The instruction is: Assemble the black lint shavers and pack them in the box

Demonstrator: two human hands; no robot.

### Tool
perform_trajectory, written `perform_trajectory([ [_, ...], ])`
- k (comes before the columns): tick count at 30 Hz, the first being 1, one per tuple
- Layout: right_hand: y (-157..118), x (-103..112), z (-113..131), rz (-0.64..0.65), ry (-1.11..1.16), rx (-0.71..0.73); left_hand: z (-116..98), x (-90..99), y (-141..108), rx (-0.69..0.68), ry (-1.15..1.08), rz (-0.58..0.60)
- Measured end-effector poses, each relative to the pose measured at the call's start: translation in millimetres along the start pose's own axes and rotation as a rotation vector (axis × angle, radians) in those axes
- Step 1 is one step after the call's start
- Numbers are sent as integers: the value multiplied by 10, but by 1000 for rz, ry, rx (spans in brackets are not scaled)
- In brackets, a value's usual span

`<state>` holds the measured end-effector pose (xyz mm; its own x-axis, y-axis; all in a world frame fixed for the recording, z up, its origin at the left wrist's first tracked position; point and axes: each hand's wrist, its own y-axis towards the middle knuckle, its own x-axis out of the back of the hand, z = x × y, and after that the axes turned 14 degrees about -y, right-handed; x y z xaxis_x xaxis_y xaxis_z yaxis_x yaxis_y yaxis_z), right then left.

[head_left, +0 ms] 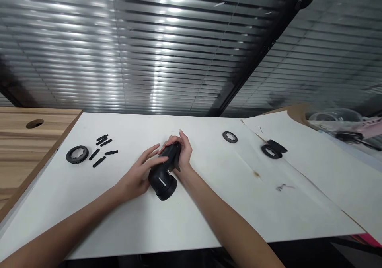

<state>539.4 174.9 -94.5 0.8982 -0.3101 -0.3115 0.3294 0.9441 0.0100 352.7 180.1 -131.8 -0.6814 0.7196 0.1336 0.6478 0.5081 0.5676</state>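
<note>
A black handheld device (pixel 161 176) with a short round head and small white lettering is held over the white table; its exact kind does not show. Its head points down toward me and its handle away. My left hand (pixel 140 178) rests against the left side of the body, some fingers laid across the top. Wrapped around the far end of the handle is my right hand (pixel 183 152). A thin dark flap or lever (pixel 176 160) stands off the handle's right side, with a small shiny metal bit near its base.
Left on the white table (pixel 203 220) lie a black notched ring (pixel 77 154) and several small black strips (pixel 99 161). To the right are a second ring (pixel 230 137), a third ring (pixel 271 151) beside a dark flat piece (pixel 277 145), and a hex key (pixel 260 129). Blinds hang behind.
</note>
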Motion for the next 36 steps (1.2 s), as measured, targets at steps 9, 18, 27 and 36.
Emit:
perform_trajectory([
  [9, -29, 54, 46, -235, -33, 113, -215, 49, 207, 826, -824, -174],
  [18, 11, 15, -20, -213, -141, 95, -246, 15, 186, 742, -780, -136],
  [27, 178, 168, -53, -164, -8, 124, -222, 95, 229, 745, -1050, -403],
  [36, 199, 115, -42, -138, 114, 62, -326, 104, 300, 841, -1128, -610],
])
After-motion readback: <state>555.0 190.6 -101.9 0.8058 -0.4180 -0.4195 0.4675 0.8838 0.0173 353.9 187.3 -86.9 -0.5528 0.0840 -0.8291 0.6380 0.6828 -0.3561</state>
